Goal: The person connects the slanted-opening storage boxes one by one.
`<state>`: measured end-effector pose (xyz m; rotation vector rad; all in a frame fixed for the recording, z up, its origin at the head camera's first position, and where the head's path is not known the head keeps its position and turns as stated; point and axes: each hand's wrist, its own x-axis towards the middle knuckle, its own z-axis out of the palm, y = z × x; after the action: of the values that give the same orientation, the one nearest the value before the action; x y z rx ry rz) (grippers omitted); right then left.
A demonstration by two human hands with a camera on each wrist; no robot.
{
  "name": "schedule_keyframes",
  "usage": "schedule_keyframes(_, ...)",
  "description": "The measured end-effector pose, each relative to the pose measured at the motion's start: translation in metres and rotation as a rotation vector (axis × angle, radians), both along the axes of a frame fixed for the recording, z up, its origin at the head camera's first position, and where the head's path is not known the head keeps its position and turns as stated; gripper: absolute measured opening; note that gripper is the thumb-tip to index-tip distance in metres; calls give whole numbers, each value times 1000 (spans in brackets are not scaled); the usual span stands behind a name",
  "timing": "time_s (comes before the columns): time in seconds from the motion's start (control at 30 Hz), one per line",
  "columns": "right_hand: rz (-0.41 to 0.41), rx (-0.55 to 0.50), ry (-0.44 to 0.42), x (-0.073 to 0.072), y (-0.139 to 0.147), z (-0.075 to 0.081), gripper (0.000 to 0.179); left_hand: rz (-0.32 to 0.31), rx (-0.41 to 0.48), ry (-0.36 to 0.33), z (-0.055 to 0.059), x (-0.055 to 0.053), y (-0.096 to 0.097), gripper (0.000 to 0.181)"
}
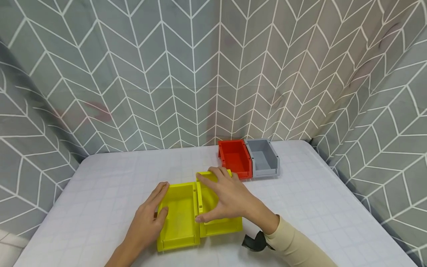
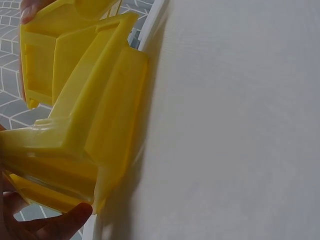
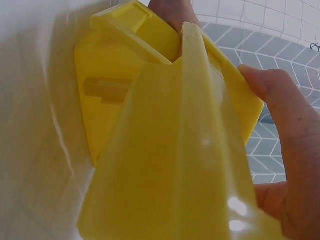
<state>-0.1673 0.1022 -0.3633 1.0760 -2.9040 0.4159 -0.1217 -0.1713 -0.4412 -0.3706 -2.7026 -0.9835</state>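
Note:
Two yellow storage bins sit side by side on the table in the head view, their long walls meeting. My left hand point(image 1: 145, 218) grips the left yellow bin point(image 1: 180, 211) by its outer wall, thumb over the rim and fingers along the outside. Over the right yellow bin point(image 1: 221, 228) my right hand point(image 1: 230, 193) spreads, its thumb at the inner wall near the seam and its fingers at the far end. In the right wrist view, the right thumb point(image 3: 280, 95) presses the bin's yellow rim. Part of the right bin's inside is hidden under that hand.
Farther back stand a red bin point(image 1: 235, 159) and a grey bin point(image 1: 263, 155), side by side near the table's rear edge. White cloth covers the table point(image 1: 116, 178). A patterned grey curtain point(image 1: 180, 74) hangs behind and at both sides. A black strap piece point(image 1: 255, 241) juts from the right wrist.

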Motion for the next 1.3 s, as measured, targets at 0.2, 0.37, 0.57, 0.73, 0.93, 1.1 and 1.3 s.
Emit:
schedule_keyframes(0.2,-1,-1,7,1,-1,0,104,-4,21,4,-2,0,-1,69)
schedule_keyframes(0.37,0,-2,20,1,-1,-1,104,-4,25,3,-3,1,-1,69)
schedule_keyframes(0.57,-9,-8,5,2,-2,-2,104,0,18,1,-3,2,0,68)
schedule_keyframes(0.73,-13,-7,2,2,-2,-2,103,4,16,-15,-2,3,0,67)
schedule_keyframes(0.93,-13,-2,13,1,-2,-3,104,3,17,-11,-3,2,0,68)
schedule_keyframes(1.1,-14,-3,15,1,-3,-3,104,3,13,-5,-4,2,0,68)
schedule_keyframes(1.3,-13,-8,14,2,-3,-4,103,3,9,-4,-4,3,0,68)
